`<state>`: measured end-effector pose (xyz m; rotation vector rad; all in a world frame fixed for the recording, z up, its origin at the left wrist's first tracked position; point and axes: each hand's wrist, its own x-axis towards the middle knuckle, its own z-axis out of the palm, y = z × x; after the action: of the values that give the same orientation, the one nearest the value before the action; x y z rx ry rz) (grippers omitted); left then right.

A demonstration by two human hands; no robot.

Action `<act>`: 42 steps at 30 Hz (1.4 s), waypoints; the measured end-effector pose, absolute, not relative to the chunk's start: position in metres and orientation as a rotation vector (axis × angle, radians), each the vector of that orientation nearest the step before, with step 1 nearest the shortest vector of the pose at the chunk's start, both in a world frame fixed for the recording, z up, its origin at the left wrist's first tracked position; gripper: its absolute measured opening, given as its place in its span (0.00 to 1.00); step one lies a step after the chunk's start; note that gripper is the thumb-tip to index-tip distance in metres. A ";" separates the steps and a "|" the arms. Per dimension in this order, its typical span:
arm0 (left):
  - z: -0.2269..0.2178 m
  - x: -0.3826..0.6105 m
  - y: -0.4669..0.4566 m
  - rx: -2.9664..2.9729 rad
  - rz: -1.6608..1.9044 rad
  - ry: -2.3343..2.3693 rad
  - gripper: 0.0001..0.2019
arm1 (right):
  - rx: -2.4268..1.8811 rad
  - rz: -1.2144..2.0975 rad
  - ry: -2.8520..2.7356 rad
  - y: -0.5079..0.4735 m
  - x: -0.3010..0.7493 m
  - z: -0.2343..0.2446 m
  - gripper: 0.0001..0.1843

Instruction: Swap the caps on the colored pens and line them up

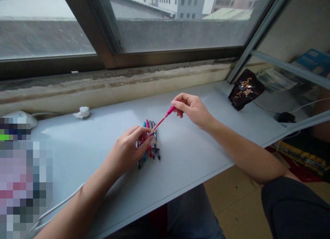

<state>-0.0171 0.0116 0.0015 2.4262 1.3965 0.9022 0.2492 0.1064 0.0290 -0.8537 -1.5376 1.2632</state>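
Observation:
A slim pen (160, 123) with a pink end and a thin red middle slants up to the right between my hands. My left hand (130, 143) is closed on its lower, see-through part, thumb against fingers. The pink upper end is pinched by thumb and fingers of my right hand (192, 109), raised above the table. Under and beside the left hand lie several pens (155, 146) side by side, with black, pink and blue parts. The left fingers hide some of them.
The white table (190, 153) runs below a window. A crumpled white tissue (83, 112) lies near the wall. At the right stand a dark foil bag (246, 89) and a metal frame (288, 65). A white cable (59, 206) crosses the left front.

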 end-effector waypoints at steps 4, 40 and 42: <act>0.001 -0.016 0.011 2.411 0.899 1.411 0.11 | -0.866 1.225 -1.522 0.107 0.250 0.029 0.22; 0.001 -0.018 0.010 2.304 0.912 1.416 0.13 | -0.927 1.301 -2.098 0.098 0.253 0.027 0.32; 0.000 -0.018 0.010 2.311 0.919 1.418 0.13 | -0.934 1.325 -2.083 0.100 0.253 0.026 0.28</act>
<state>-0.0181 0.0101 -0.0001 2.3110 1.4175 0.9189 0.2534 0.0998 0.0255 -0.9341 -2.0829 1.3250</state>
